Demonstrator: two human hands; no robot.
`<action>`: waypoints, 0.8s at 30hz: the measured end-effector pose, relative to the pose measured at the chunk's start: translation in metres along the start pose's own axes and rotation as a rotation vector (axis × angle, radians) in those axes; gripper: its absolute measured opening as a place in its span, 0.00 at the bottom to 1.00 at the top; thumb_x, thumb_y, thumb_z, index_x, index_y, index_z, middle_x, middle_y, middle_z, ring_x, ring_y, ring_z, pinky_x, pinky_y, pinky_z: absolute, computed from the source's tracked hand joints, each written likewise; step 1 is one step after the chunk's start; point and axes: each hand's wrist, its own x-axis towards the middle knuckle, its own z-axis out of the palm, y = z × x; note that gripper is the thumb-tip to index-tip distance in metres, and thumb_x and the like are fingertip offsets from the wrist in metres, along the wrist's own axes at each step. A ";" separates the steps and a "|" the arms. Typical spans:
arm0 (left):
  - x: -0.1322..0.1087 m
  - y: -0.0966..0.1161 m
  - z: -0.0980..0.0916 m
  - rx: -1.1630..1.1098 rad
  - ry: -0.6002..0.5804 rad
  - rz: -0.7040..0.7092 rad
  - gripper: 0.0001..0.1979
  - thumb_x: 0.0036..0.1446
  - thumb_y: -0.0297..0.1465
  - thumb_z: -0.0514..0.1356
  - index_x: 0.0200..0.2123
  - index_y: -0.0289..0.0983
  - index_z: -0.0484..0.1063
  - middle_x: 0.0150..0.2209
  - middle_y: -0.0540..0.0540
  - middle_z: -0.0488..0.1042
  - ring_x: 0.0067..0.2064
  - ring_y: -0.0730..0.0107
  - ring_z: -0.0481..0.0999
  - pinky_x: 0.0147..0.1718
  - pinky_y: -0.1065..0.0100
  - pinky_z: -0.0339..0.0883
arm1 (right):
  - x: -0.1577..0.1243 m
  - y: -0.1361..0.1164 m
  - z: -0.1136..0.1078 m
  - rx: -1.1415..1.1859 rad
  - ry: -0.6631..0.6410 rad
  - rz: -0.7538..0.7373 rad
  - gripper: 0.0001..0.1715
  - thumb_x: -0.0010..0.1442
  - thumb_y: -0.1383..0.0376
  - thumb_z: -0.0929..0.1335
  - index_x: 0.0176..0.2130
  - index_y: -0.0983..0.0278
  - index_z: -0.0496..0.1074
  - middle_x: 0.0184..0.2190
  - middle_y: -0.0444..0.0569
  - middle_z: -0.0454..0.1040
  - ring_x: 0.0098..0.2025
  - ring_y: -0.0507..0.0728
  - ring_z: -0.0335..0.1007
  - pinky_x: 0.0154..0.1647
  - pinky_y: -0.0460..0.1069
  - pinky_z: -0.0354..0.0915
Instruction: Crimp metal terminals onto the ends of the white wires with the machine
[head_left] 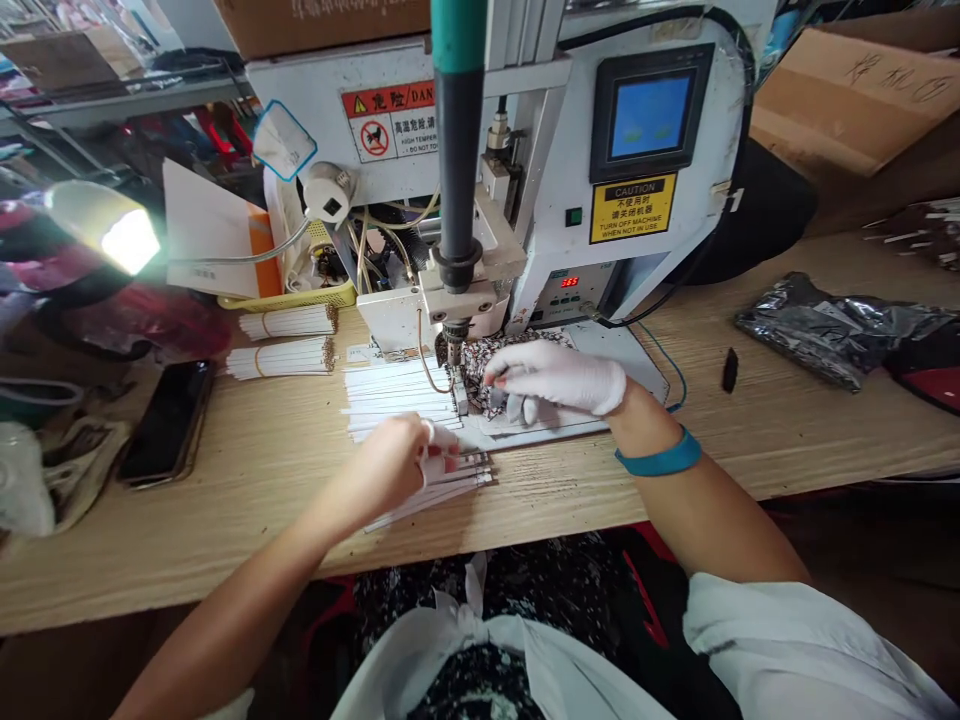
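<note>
My left hand (424,450), with white covers on some fingers, is closed at the front of the machine base. Just beneath it lie thin white strips with dark ends (457,482); whether the fingers grip one is hidden. My right hand (559,378) wears a white glove with bare fingertips showing. Its fingers are drawn together over a heap of small dark and white pieces (480,375), and what they hold is too small to make out. Between the hands, the machine's head (456,335) points down beside a row of white strips (397,395).
The machine's white body carries a screen (651,115) and a red display (570,283). At left are bundled white strips (281,357), a phone (166,420) and a lit lamp (129,240). A plastic bag (832,325) and a cardboard box (855,100) stand right.
</note>
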 end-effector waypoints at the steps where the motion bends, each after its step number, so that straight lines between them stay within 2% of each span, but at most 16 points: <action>1: -0.007 0.000 0.011 0.040 0.020 0.047 0.09 0.52 0.24 0.56 0.26 0.36 0.77 0.25 0.45 0.74 0.27 0.69 0.70 0.27 0.70 0.61 | 0.001 0.001 0.002 0.020 -0.062 0.019 0.06 0.56 0.67 0.67 0.36 0.67 0.69 0.27 0.48 0.74 0.19 0.49 0.68 0.13 0.41 0.62; 3: -0.019 -0.004 0.036 0.094 0.176 0.152 0.11 0.55 0.25 0.54 0.28 0.37 0.76 0.29 0.44 0.75 0.31 0.66 0.71 0.31 0.68 0.63 | 0.005 0.004 0.007 0.061 -0.072 0.006 0.04 0.56 0.68 0.67 0.35 0.67 0.68 0.26 0.47 0.74 0.21 0.49 0.70 0.15 0.41 0.65; 5: -0.029 -0.010 0.059 0.118 0.386 0.196 0.09 0.57 0.27 0.55 0.35 0.38 0.76 0.35 0.43 0.75 0.36 0.64 0.71 0.35 0.65 0.65 | 0.008 0.006 0.008 0.079 0.011 -0.052 0.04 0.56 0.68 0.67 0.35 0.66 0.68 0.25 0.46 0.73 0.21 0.49 0.70 0.16 0.41 0.65; 7: -0.036 -0.014 0.077 0.118 0.526 0.196 0.10 0.57 0.28 0.57 0.42 0.39 0.74 0.39 0.42 0.73 0.40 0.62 0.70 0.39 0.62 0.66 | 0.007 0.006 0.004 0.053 0.097 -0.114 0.06 0.55 0.68 0.68 0.36 0.66 0.69 0.28 0.46 0.73 0.21 0.48 0.70 0.17 0.42 0.65; 9: -0.040 -0.012 0.088 0.083 0.565 0.193 0.11 0.58 0.27 0.56 0.44 0.39 0.72 0.41 0.42 0.72 0.42 0.62 0.70 0.41 0.61 0.66 | 0.003 0.004 -0.002 -0.006 0.135 -0.128 0.07 0.55 0.66 0.69 0.36 0.66 0.70 0.30 0.47 0.73 0.21 0.48 0.70 0.17 0.42 0.64; 11: -0.040 -0.008 0.089 0.009 0.528 0.216 0.10 0.58 0.26 0.55 0.42 0.39 0.71 0.41 0.42 0.71 0.42 0.64 0.70 0.41 0.63 0.68 | -0.001 0.004 -0.005 -0.118 0.120 -0.106 0.06 0.56 0.65 0.68 0.36 0.66 0.71 0.27 0.47 0.73 0.21 0.49 0.70 0.18 0.43 0.64; 14: -0.034 -0.005 0.073 -0.070 0.487 0.284 0.08 0.58 0.26 0.55 0.40 0.38 0.71 0.40 0.43 0.70 0.41 0.66 0.71 0.39 0.66 0.68 | -0.001 0.005 -0.005 -0.403 0.126 -0.137 0.06 0.55 0.68 0.66 0.34 0.65 0.74 0.25 0.45 0.74 0.22 0.51 0.68 0.23 0.45 0.63; 16: -0.026 -0.013 0.053 -0.010 0.522 0.302 0.09 0.58 0.25 0.55 0.40 0.39 0.72 0.40 0.43 0.71 0.42 0.66 0.70 0.40 0.65 0.68 | 0.002 0.007 -0.005 -0.596 0.205 -0.221 0.07 0.53 0.70 0.66 0.32 0.64 0.75 0.27 0.45 0.75 0.26 0.52 0.69 0.29 0.47 0.63; 19: -0.008 -0.034 0.019 0.182 0.553 0.226 0.07 0.57 0.28 0.57 0.37 0.38 0.74 0.39 0.43 0.73 0.42 0.62 0.69 0.41 0.61 0.66 | 0.009 0.010 -0.005 -0.770 0.388 -0.282 0.09 0.52 0.72 0.66 0.32 0.63 0.76 0.31 0.46 0.76 0.35 0.56 0.70 0.37 0.48 0.62; 22: 0.011 -0.048 -0.002 0.281 0.461 0.184 0.08 0.53 0.33 0.59 0.35 0.36 0.75 0.36 0.42 0.74 0.38 0.61 0.69 0.39 0.61 0.65 | 0.019 0.015 -0.002 -0.864 0.587 -0.226 0.13 0.54 0.70 0.65 0.38 0.65 0.76 0.37 0.52 0.75 0.40 0.59 0.70 0.40 0.50 0.62; 24: 0.021 -0.047 -0.008 0.267 0.376 0.180 0.08 0.52 0.32 0.59 0.33 0.35 0.75 0.34 0.43 0.74 0.37 0.63 0.70 0.38 0.63 0.65 | 0.025 0.017 0.004 -0.881 0.633 -0.183 0.15 0.56 0.67 0.65 0.42 0.66 0.76 0.41 0.55 0.74 0.41 0.60 0.70 0.41 0.51 0.62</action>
